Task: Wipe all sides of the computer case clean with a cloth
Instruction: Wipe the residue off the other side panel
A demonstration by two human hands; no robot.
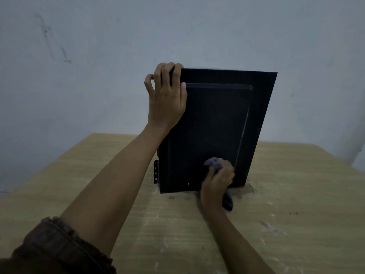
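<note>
A black computer case (215, 123) stands upright on a wooden table (286, 214), its flat side panel facing me. My left hand (166, 97) grips the case's top left corner, fingers curled over the top edge and thumb on the panel. My right hand (216, 184) holds a bunched blue-grey cloth (215, 163) and presses it against the lower part of the panel. A dark tail of the cloth hangs below my right wrist, just above the table.
A pale wall (79, 66) rises right behind the table. A small metal bracket (156, 172) sticks out at the case's lower left edge. Brownish dust and crumbs (245, 190) lie on the table along the case's base. White specks dot the tabletop.
</note>
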